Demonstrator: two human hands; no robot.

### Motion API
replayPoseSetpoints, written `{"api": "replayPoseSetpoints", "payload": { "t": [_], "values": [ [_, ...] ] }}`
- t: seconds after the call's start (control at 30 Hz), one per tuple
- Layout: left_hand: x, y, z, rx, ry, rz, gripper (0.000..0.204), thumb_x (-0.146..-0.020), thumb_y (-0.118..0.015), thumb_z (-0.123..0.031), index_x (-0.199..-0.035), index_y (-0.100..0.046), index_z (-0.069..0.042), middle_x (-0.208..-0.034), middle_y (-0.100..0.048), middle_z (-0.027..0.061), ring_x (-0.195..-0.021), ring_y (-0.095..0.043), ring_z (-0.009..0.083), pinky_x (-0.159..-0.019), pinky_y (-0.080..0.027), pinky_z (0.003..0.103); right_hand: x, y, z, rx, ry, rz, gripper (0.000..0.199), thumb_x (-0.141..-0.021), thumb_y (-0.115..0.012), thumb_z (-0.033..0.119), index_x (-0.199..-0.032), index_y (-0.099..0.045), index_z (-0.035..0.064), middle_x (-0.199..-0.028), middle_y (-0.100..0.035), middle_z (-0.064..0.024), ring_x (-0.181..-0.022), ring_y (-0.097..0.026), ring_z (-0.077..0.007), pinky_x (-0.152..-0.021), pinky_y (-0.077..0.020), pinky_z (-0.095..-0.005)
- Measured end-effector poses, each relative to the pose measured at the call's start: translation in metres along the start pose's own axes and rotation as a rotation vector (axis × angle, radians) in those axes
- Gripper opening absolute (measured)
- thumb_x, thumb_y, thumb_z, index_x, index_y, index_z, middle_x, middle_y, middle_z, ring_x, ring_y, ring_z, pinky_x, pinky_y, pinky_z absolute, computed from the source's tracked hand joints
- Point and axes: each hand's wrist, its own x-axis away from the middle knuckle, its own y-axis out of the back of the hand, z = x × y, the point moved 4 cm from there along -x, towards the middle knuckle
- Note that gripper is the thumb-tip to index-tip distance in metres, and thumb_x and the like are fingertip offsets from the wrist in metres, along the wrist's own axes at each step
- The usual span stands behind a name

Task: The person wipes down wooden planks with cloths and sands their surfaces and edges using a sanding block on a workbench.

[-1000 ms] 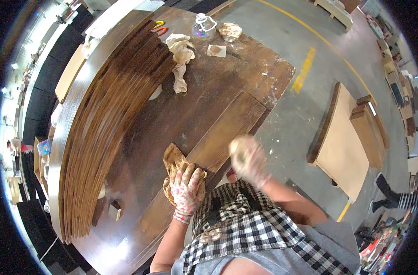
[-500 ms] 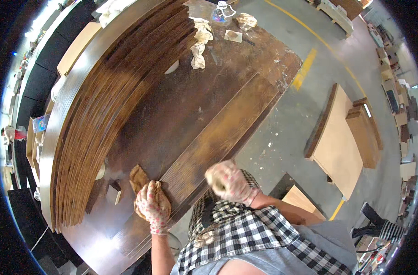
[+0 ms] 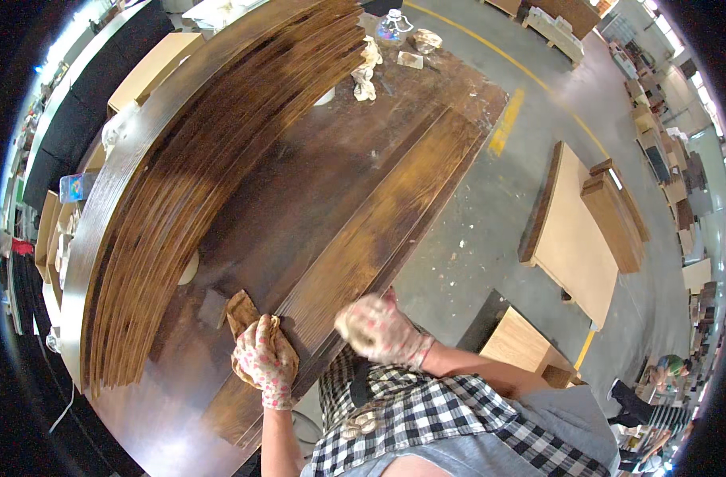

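A long brown-stained wooden plank [image 3: 363, 238] with visible grain lies along the near edge of the dark worktable [image 3: 252, 238]. My left hand [image 3: 264, 362], in a white glove with pink dots, is closed on a folded brown-stained cloth [image 3: 241, 312] over the plank's near part. My right hand [image 3: 383, 330], in a matching glove, is curled closed by the table's near edge, in front of my checked apron [image 3: 427, 413]. Its fingers are blurred and stained, and whatever is inside them is hidden.
A tall stack of brown planks [image 3: 172, 199] fills the table's left side. At the far end are crumpled rags [image 3: 364, 75], a clear plastic jug [image 3: 392, 28] and a small pale square [image 3: 410, 60]. Boards [image 3: 574, 238] stand on the floor to the right.
My right hand has moved left and slightly down, closer to the plank. My left hand stays on the cloth in nearly the same place. The whole view has shifted a little.
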Motion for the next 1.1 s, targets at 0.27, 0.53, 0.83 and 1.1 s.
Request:
{"api": "replayPoseSetpoints", "payload": {
  "t": [0.27,0.53,0.83,1.1],
  "values": [
    [0.002,-0.003,-0.006,-0.012,0.03,-0.032,0.039,-0.076,-0.064,-0.017,-0.115,-0.064,-0.013,-0.11,-0.063,0.0091,-0.105,-0.057,0.0294,-0.09,-0.042,0.042,-0.021,0.06,-0.101,0.443,-0.387,-0.234,0.03,-0.082,-0.064,0.024,-0.103,-0.062,0.0032,-0.098,-0.061,-0.0156,-0.093,-0.058,-0.0294,-0.087,-0.0458,-0.0442],
    [0.006,0.001,-0.003,-0.042,0.034,-0.027,0.041,-0.074,-0.063,-0.014,-0.115,-0.065,-0.012,-0.11,-0.062,0.0106,-0.105,-0.057,0.03,-0.09,-0.042,0.042,-0.013,0.043,-0.076,0.286,-0.227,-0.161,0.038,-0.076,-0.07,0.02,-0.109,-0.06,0.0026,-0.107,-0.061,-0.0161,-0.099,-0.057,-0.0327,-0.088,-0.0468,-0.0427],
    [0.0,0.003,-0.009,-0.04,0.059,-0.025,0.038,-0.075,-0.065,-0.011,-0.113,-0.065,-0.012,-0.108,-0.064,0.009,-0.102,-0.058,0.0293,-0.089,-0.042,0.041,-0.004,0.027,-0.07,0.457,-0.163,-0.179,0.037,-0.079,-0.064,0.025,-0.108,-0.061,0.0015,-0.107,-0.062,-0.0157,-0.096,-0.058,-0.0348,-0.085,-0.0465,-0.0495],
    [0.004,0.0,-0.001,0.001,0.05,-0.028,0.037,-0.075,-0.067,-0.01,-0.112,-0.064,-0.011,-0.107,-0.063,0.0102,-0.101,-0.059,0.0295,-0.089,-0.043,0.041,-0.026,0.048,-0.074,0.312,-0.197,-0.293,0.026,-0.077,-0.069,0.014,-0.1,-0.06,0.0043,-0.094,-0.059,-0.01,-0.089,-0.057,-0.0275,-0.081,-0.0494,-0.0398]
  ]
}}
